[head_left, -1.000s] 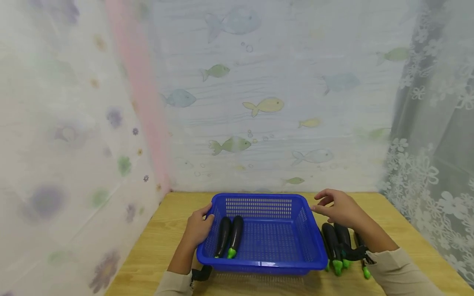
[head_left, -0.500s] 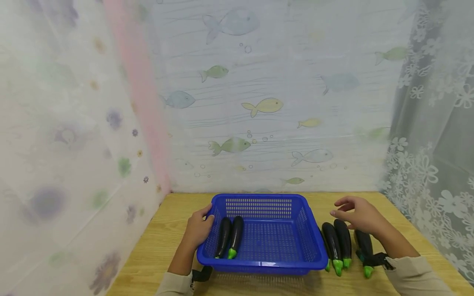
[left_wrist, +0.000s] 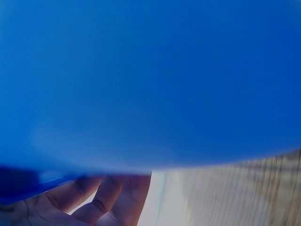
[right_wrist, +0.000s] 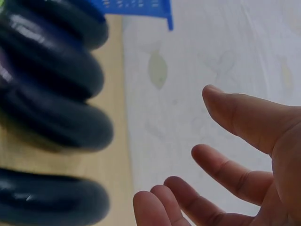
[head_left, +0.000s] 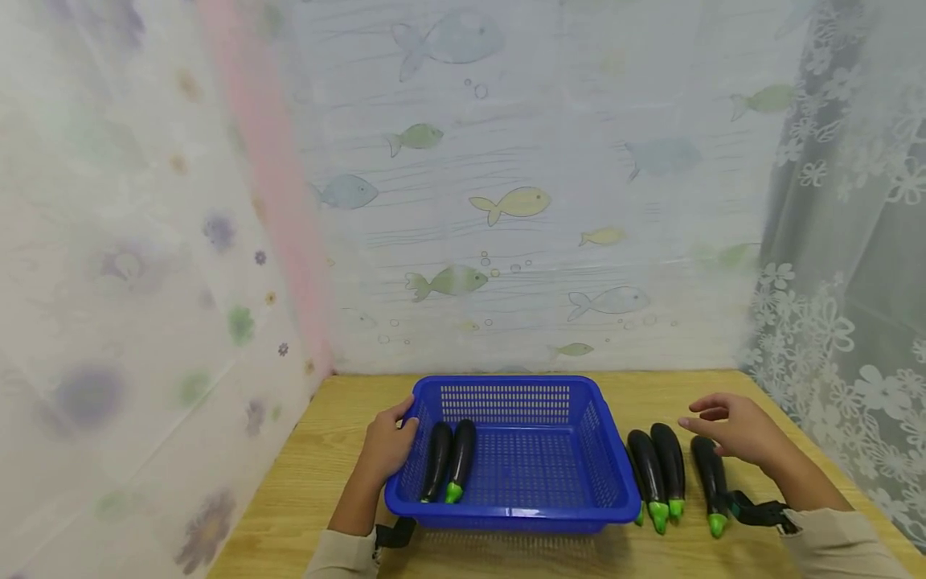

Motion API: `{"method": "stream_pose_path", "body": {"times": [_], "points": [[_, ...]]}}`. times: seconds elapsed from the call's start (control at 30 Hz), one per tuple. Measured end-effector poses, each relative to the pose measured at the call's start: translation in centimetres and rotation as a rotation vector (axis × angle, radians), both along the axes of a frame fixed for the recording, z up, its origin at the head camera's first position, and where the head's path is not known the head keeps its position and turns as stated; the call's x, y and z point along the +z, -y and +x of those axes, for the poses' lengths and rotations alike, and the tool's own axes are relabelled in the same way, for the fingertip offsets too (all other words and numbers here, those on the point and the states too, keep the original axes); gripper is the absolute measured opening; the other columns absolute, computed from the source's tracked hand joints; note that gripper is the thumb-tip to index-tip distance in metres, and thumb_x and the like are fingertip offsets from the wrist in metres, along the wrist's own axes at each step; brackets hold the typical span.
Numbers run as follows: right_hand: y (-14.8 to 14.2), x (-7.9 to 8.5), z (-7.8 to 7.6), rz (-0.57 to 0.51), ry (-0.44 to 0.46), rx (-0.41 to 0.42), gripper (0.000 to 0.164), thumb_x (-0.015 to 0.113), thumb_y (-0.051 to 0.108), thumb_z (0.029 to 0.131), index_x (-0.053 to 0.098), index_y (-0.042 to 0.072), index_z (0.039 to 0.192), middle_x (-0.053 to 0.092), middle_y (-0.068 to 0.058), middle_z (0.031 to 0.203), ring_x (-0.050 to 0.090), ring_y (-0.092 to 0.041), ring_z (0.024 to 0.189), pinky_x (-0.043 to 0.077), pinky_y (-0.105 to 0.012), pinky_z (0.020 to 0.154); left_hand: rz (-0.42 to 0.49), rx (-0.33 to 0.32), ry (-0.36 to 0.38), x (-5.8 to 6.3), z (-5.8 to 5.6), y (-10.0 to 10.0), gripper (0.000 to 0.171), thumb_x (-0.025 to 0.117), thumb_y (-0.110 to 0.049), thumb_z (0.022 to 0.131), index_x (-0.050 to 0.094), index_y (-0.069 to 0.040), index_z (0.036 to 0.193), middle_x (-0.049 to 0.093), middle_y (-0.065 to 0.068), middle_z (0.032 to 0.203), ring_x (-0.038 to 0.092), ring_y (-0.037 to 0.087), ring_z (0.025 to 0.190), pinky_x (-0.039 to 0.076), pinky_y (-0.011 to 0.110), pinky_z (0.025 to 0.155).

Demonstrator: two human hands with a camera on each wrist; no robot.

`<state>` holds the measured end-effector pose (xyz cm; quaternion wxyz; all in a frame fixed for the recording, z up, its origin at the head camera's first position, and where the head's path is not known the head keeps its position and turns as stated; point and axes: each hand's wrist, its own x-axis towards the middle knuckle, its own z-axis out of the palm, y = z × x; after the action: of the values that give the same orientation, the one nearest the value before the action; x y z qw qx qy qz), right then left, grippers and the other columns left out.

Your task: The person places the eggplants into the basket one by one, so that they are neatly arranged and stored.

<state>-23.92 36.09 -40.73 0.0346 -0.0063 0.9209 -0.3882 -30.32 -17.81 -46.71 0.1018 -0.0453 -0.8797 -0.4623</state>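
Observation:
A blue plastic basket [head_left: 510, 513] sits on the table, two dark eggplants [head_left: 463, 458] with green stems lying at its left side. My left hand [head_left: 388, 442] grips the basket's left rim, thumb on top. In the left wrist view the basket wall [left_wrist: 150, 84] hides much of that hand. My right hand [head_left: 741, 433] hovers, fingers loosely spread and holding nothing, over the far end of a lone eggplant [head_left: 709, 478]. Left of it, beside the basket, more eggplants [head_left: 647, 470] lie close together, one mostly hidden by the basket. The right wrist view shows their rounded ends [right_wrist: 61, 113].
The light wooden table [head_left: 289, 474] meets a fish-patterned curtain [head_left: 521, 322] at its back edge. A flowered sheet [head_left: 145, 362] hangs along the left, and lacy white fabric [head_left: 854, 362] on the right.
My right hand has moved right and a little nearer, from the basket's right rim to above the lone eggplant. The left hand and the basket have stayed in place.

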Motion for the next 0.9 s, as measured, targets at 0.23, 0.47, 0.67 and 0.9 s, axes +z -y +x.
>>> {"method": "stream_pose_path", "body": {"times": [0.23, 0.47, 0.67, 0.9], "points": [[-1.2, -1.9, -0.2, -0.021, 0.036, -0.037, 0.075, 0.064, 0.046, 0.1, 0.046, -0.014, 0.143, 0.047, -0.044, 0.14, 0.063, -0.045, 0.113, 0.061, -0.044, 0.08, -0.011, -0.003, 0.001, -0.1, 0.1, 0.6, 0.054, 0.059, -0.02, 0.1, 0.052, -0.009, 0.152, 0.057, 0.02, 0.15, 0.06, 0.037, 0.13, 0.052, 0.055, 0.1], [-2.6, -3.8, -0.4, -0.049, 0.095, -0.084, 0.082, 0.067, 0.047, 0.098, 0.041, -0.015, 0.146, 0.043, -0.046, 0.143, 0.066, -0.041, 0.109, 0.061, -0.042, 0.078, -0.016, -0.008, 0.005, 0.1, 0.4, 1.0, 0.054, 0.059, -0.018, 0.1, 0.051, -0.006, 0.153, 0.057, 0.023, 0.148, 0.059, 0.04, 0.132, 0.049, 0.057, 0.104], [-3.4, -5.0, -0.3, -0.086, 0.142, -0.123, 0.084, 0.067, 0.048, 0.098, 0.039, -0.014, 0.147, 0.044, -0.046, 0.143, 0.069, -0.024, 0.093, 0.061, -0.041, 0.074, -0.019, -0.011, 0.002, -0.1, 0.0, 1.1, 0.055, 0.059, -0.018, 0.1, 0.05, -0.006, 0.153, 0.058, 0.022, 0.148, 0.058, 0.04, 0.133, 0.047, 0.058, 0.106], [-3.8, -5.8, -0.1, -0.115, 0.178, -0.131, 0.088, 0.066, 0.049, 0.098, 0.033, -0.015, 0.149, 0.048, -0.045, 0.14, 0.068, -0.04, 0.109, 0.061, -0.046, 0.08, -0.023, -0.019, 0.001, 0.1, -0.2, 1.0, 0.056, 0.058, -0.018, 0.1, 0.049, -0.005, 0.154, 0.056, 0.022, 0.15, 0.054, 0.041, 0.137, 0.044, 0.06, 0.11]]}}
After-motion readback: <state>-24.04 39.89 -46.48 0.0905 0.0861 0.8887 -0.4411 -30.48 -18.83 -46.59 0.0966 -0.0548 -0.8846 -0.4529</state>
